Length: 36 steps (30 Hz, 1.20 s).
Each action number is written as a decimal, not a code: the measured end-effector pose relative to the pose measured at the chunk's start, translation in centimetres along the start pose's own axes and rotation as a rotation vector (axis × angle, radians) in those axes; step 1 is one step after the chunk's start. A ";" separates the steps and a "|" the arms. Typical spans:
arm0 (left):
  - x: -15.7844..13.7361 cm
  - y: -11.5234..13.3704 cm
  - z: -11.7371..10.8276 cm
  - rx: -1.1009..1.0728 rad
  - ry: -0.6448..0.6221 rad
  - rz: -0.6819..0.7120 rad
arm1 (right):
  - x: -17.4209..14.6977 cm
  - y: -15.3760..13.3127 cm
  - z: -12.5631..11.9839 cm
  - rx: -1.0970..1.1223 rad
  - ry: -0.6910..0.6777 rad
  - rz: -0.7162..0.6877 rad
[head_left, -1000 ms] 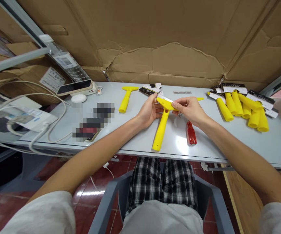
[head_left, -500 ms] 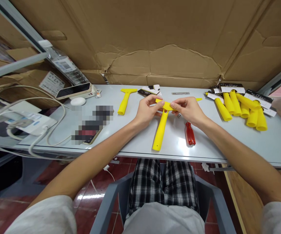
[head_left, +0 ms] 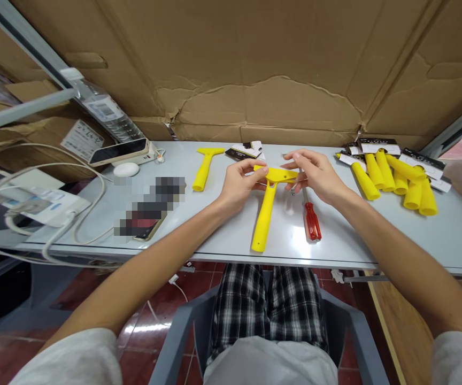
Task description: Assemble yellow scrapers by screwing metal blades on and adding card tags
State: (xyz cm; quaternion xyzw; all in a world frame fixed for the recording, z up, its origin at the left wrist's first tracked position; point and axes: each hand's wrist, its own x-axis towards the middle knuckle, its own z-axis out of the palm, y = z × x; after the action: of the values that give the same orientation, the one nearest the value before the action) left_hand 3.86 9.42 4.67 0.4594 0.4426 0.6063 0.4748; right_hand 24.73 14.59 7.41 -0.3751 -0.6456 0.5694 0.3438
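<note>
Head view: left hand [head_left: 239,185] pinches the yellow T-shaped tool [head_left: 267,206] at frame centre, right hand [head_left: 317,174] spread loosely beside it, seemingly a positioning step calling for steady support.

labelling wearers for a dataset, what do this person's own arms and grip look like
Short, loose, pale grey-white fabric sleeves leave both forearms bare, with no watch or bracelet visible. The left grip and right grip are ungloved human hands.
</note>
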 end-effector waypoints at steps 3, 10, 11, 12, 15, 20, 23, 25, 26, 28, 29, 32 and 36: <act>0.2 0.2 -0.2 -0.035 0.021 -0.001 | 0.2 -0.1 -0.7 0.036 0.013 0.088; 0.6 0.3 -0.5 -0.061 0.076 -0.030 | 0.6 0.7 -1.4 0.107 -0.127 0.154; 0.6 0.3 -0.4 -0.064 0.077 -0.030 | 0.5 0.8 -1.4 0.118 -0.137 0.140; 0.6 0.3 -0.4 -0.069 0.077 -0.027 | 0.5 0.8 -1.3 0.130 -0.148 0.127; 0.6 0.1 -0.5 -0.084 0.061 -0.021 | 0.5 1.0 -1.1 0.157 -0.170 0.102; 0.7 -0.1 -0.8 -0.082 -0.031 -0.038 | 0.7 1.3 -1.0 0.159 -0.157 0.091; 0.8 0.1 -1.0 -0.086 -0.091 -0.040 | 0.9 1.3 -0.9 0.144 -0.082 0.102; 0.9 0.5 -1.3 -0.087 -0.115 -0.029 | 0.9 1.0 -0.7 0.137 -0.019 0.117; 1.0 0.7 -1.5 -0.086 -0.113 -0.015 | 0.8 0.8 -0.6 0.134 0.008 0.125; 1.3 1.2 -1.9 -0.090 -0.076 0.013 | 0.8 0.5 -0.5 0.129 0.045 0.139; 1.4 1.5 -2.2 -0.099 -0.044 0.021 | 0.7 0.4 -0.4 0.128 0.055 0.145; 2.0 1.9 -2.9 -0.153 0.057 0.001 | 0.7 0.3 -0.4 0.120 0.062 0.153; 2.1 2.0 -3.2 -0.161 0.096 -0.016 | 0.7 0.4 -0.5 0.115 0.063 0.139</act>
State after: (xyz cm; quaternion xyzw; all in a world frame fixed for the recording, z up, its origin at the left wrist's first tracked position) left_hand 0.13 10.88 6.28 0.3867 0.4183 0.6573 0.4933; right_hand 24.88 15.53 7.04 -0.4164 -0.5733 0.6157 0.3447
